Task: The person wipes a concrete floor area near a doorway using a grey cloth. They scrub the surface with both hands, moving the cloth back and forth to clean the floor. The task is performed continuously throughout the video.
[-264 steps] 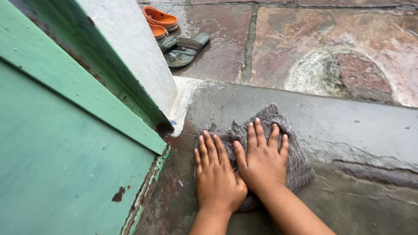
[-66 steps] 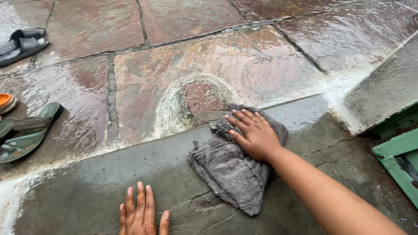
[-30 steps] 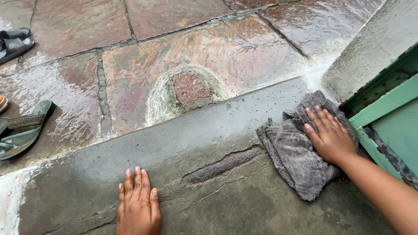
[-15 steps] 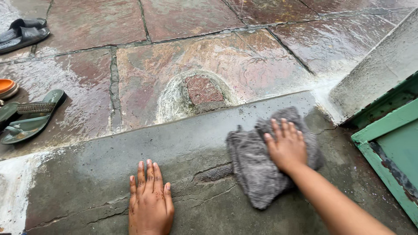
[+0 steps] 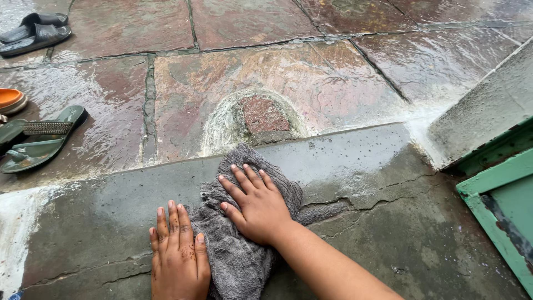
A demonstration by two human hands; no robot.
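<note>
A crumpled grey cloth [image 5: 233, 255] lies on the wet, cracked grey stone step [image 5: 355, 166]. My right hand [image 5: 252, 203] presses flat on top of the cloth, fingers spread and pointing up-left. Beside it, my left hand [image 5: 177, 258] rests flat on the step, its fingers together and its right edge touching the cloth's left side. Neither hand grips anything.
Beyond the step lies wet reddish flagstone paving [image 5: 233, 66] with a raised round patch [image 5: 261, 116]. Green sandals [image 5: 36, 141], an orange shoe [image 5: 11, 100] and dark slippers [image 5: 36, 33] sit at the left. A green door frame [image 5: 499, 205] and a pale wall base [image 5: 483, 116] stand at the right.
My right hand has swept the cloth leftwards along the step, from near the green door frame to beside my left hand. The left hand has stayed flat on the step.
</note>
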